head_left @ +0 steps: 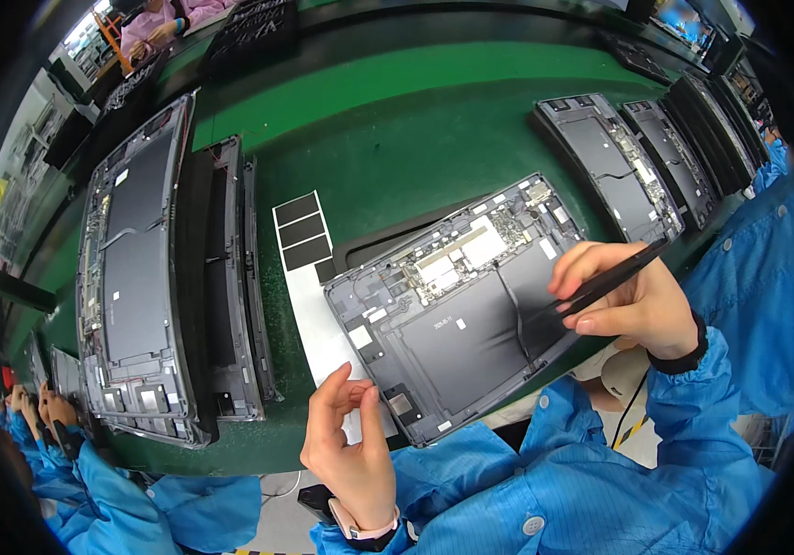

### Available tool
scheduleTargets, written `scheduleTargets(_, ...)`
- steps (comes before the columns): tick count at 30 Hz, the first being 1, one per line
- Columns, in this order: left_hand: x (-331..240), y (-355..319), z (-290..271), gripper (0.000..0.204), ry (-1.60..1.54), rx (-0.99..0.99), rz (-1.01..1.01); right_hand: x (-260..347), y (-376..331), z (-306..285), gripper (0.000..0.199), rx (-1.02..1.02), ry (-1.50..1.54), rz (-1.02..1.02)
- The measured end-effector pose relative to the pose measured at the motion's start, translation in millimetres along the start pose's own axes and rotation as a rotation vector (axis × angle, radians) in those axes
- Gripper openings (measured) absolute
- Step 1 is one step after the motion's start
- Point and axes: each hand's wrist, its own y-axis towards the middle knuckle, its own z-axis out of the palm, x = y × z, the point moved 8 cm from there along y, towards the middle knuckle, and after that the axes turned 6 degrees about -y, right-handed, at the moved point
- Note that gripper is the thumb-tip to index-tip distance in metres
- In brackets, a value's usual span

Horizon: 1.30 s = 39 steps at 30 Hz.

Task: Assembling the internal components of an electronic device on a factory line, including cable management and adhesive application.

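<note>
- At three o'clock of the work, the person's right hand (634, 301) pinches slim black tweezers (611, 281) between thumb and fingers. They slant in from the side, probably so the fingertips stay off the bare parts.
- Below the tweezer tips lies an opened flat grey electronic device (457, 319), the centre of my dial, tilted on the bench with its insides facing up, which leaves the parts within reach. The tips are near its thin black cable (515, 310); from where I stand I cannot tell whether they touch.
- At seven o'clock, the left hand (355, 439) is loosely curled with nothing visible in it, thumb just beside the device's edge, perhaps ready to steady it; contact is unclear.
- At ten o'clock, a white sheet bearing black rectangles (302, 296) runs under the device's edge, seemingly kept within easy reach of that left hand.
- At eleven o'clock, a flat black tray-like piece (380, 242) shows partly beneath the device, perhaps as a support.
- At nine o'clock, similar opened grey devices (142, 277) sit close together, dark layers between them presumably guarding the surfaces.
- Between one and two o'clock, another opened grey device (591, 157) heads a second group on the dark green bench (452, 129).
- Beyond, at three o'clock, is a co-worker's blue sleeve (753, 277).
</note>
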Motion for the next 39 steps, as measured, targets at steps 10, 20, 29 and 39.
scheduleTargets(10, -10, 26, 21, 0.034, -0.152, 0.022, -0.105, 12, 44, 38, 0.026, 0.061, -0.040, -0.027)
scheduleTargets(20, -16, 25, 29, 0.038, -0.096, 0.112, -0.037, -29, 47, 71, 0.025, 0.202, 0.011, 0.078)
scheduleTargets(29, -14, 22, 23, 0.039, -0.153, 0.066, -0.037, -31, 47, 86, 0.019, 0.243, -0.115, -0.012)
scheduleTargets(39, -11, 26, 20, 0.036, -0.157, 0.033, -0.044, -29, 53, 69, 0.021, 0.184, -0.103, 0.056)
